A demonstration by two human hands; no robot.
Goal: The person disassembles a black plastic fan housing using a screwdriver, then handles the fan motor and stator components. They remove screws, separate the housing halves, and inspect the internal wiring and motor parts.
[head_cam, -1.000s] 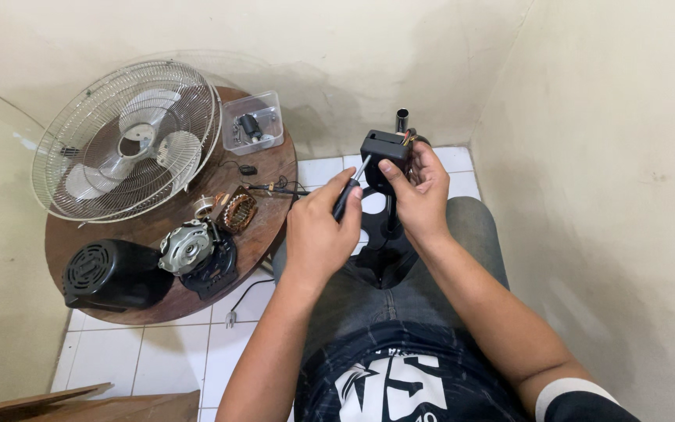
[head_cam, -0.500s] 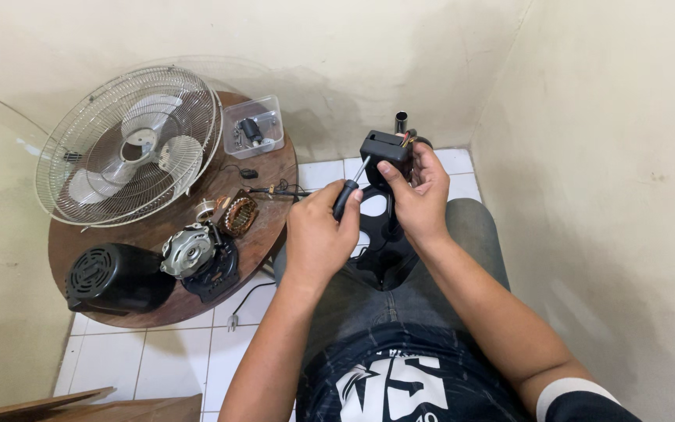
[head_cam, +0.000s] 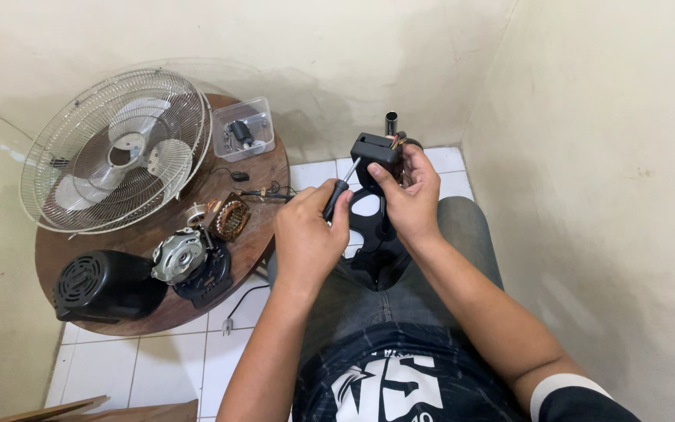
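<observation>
Here the left hand (head_cam: pixel 306 234) is clenching the dark handle of a screwdriver (head_cam: pixel 337 197), whose metal shaft is slanting up and to the right so that its tip is meeting the left face of a small black box-shaped housing (head_cam: pixel 375 150). The right hand (head_cam: pixel 409 195) is grasping that housing from the right side, with the thumb pressing on its near face and the fingers wrapping behind it, where a few coloured wires are showing. The housing is sitting at the top of a black fan stand (head_cam: pixel 376 234), which is rising between the person's knees above the white tiled floor (head_cam: pixel 130 375). Off to the left, a round wooden table (head_cam: pixel 263 168) is carrying a wire fan guard (head_cam: pixel 115 148) with pale blades inside it, a clear plastic tray (head_cam: pixel 244 129) of small parts, a copper-wound stator (head_cam: pixel 230 219), a silver motor body (head_cam: pixel 180 256) and a black motor cover (head_cam: pixel 103 285).
</observation>
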